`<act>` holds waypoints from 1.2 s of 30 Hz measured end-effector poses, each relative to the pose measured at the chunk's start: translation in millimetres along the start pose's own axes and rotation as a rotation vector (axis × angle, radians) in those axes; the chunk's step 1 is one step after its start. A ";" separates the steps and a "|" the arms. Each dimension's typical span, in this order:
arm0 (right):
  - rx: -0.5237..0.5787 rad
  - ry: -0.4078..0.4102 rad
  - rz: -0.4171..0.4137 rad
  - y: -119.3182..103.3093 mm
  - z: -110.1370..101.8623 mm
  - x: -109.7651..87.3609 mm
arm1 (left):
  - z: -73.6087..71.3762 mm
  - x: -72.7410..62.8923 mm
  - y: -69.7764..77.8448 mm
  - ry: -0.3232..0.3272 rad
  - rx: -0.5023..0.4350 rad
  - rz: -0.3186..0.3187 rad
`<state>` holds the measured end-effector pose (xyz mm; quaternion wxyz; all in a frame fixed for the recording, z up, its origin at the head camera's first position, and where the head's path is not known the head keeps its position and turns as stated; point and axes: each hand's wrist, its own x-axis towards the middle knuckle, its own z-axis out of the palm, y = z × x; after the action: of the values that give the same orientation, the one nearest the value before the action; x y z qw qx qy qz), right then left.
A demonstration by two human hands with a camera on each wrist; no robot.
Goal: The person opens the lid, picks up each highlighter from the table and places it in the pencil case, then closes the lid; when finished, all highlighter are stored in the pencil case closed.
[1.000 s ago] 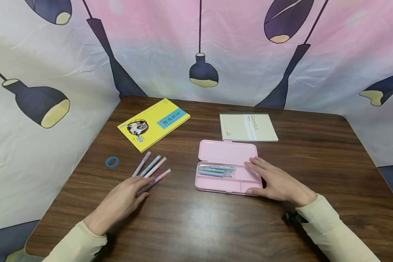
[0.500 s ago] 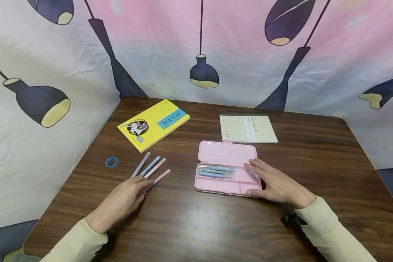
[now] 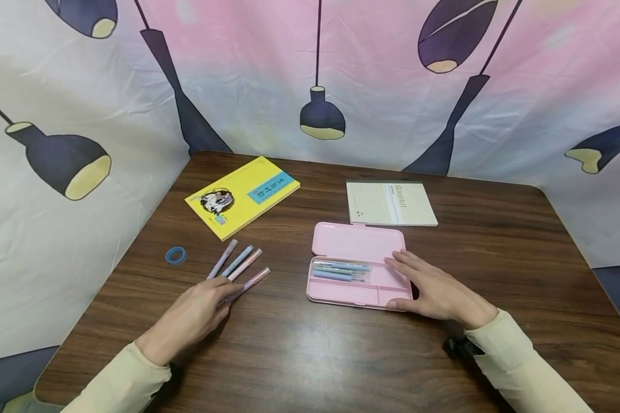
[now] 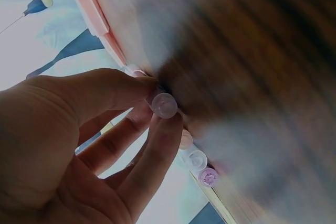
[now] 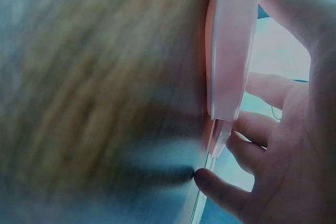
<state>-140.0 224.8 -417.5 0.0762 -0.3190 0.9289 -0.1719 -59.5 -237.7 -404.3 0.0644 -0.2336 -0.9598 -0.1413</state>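
Observation:
On the left of the head view, my left hand (image 3: 188, 312) pinches a pink-and-purple pen (image 3: 257, 279) between thumb and fingers. The left wrist view shows the clear round end of that pen (image 4: 165, 105) at the fingertips. Three more pens, purple (image 3: 223, 258), blue (image 3: 238, 260) and pinkish white (image 3: 246, 264), lie fanned beside it, their near ends behind the hand. A pink pencil case (image 3: 361, 241) lies open at the centre, several blue pens (image 3: 341, 271) in its rear compartment. My right hand (image 3: 441, 289) rests at its right end, fingers spread, thumb on the front corner.
A yellow book (image 3: 243, 195) lies at the back left and a cream notebook (image 3: 387, 202) behind the case. A blue tape ring (image 3: 175, 255) sits left of the pens. The wooden table (image 3: 310, 361) meets a printed cloth (image 3: 268, 74) at the back.
Since a second ago my left hand has shifted slightly, its fingers closing in on the pen's near end. My right hand and the case have hardly moved.

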 end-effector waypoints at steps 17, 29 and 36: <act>-0.003 0.022 -0.011 0.9 0.7 -0.5 | -4.5 2.8 -0.2 -0.003 -0.019 -0.040; 0.001 0.017 -0.001 1.1 -1.6 -0.4 | -15.7 41.5 17.0 -0.012 0.005 0.056; 0.009 0.031 -0.016 -0.1 -0.1 -0.8 | -12.0 72.2 39.7 -0.057 0.011 0.144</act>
<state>-139.4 225.3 -417.4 0.0617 -0.3233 0.9266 -0.1818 -104.1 -176.5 -369.7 0.0482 -0.3058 -0.9427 -0.1242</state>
